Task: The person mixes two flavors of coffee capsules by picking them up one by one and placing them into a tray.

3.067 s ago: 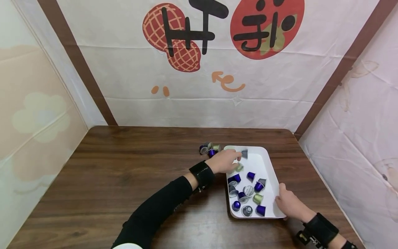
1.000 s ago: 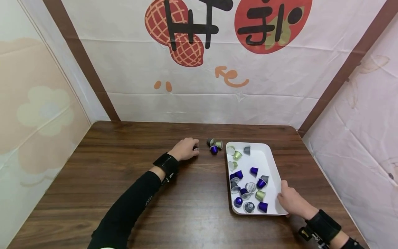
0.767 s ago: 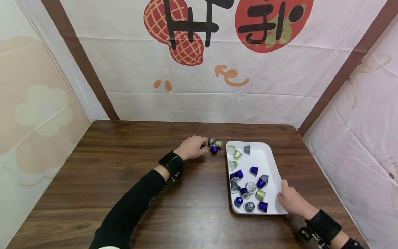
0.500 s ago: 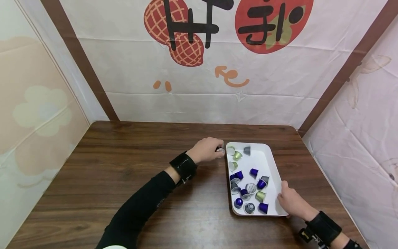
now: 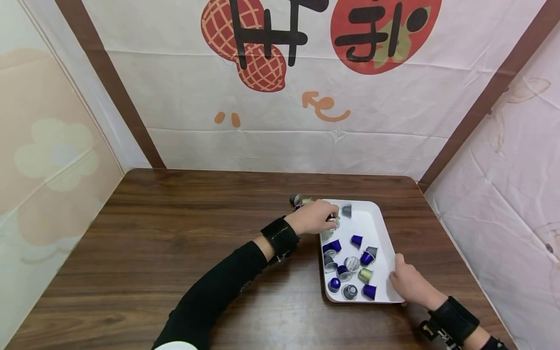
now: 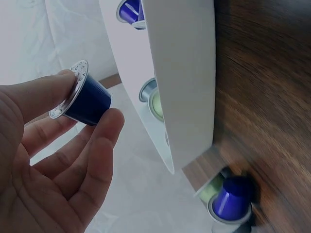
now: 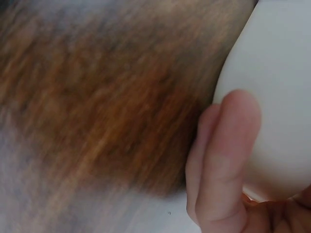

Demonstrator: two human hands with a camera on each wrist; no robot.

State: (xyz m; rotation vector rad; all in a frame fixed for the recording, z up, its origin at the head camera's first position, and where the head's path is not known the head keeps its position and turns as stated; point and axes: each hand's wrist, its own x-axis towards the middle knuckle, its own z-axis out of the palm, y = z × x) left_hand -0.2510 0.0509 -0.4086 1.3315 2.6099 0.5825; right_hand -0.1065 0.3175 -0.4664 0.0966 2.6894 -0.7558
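Note:
My left hand (image 5: 312,217) is over the far left part of a white tray (image 5: 369,224), pinching a dark blue coffee capsule (image 6: 90,101) between thumb and fingers. The capsule's silver lid lies against the thumb in the left wrist view. My right hand (image 5: 413,283) grips the tray's near right edge, thumb inside and fingers outside. Several blue, grey and green capsules lie scattered in the tray, among them a green capsule (image 5: 365,275) and a grey capsule (image 5: 349,291). The left hand hides some capsules in the tray's far left corner.
Just left of the tray on the brown wooden table (image 5: 197,233), a small cluster of capsules includes a dark grey capsule (image 5: 295,199) and a blue capsule (image 6: 233,198). A printed white cloth (image 5: 280,150) stands behind the table's far edge.
My left hand picks up a capsule left of the cluster and carries it right, past the cluster, to over the tray. The right hand keeps its grip on the tray.

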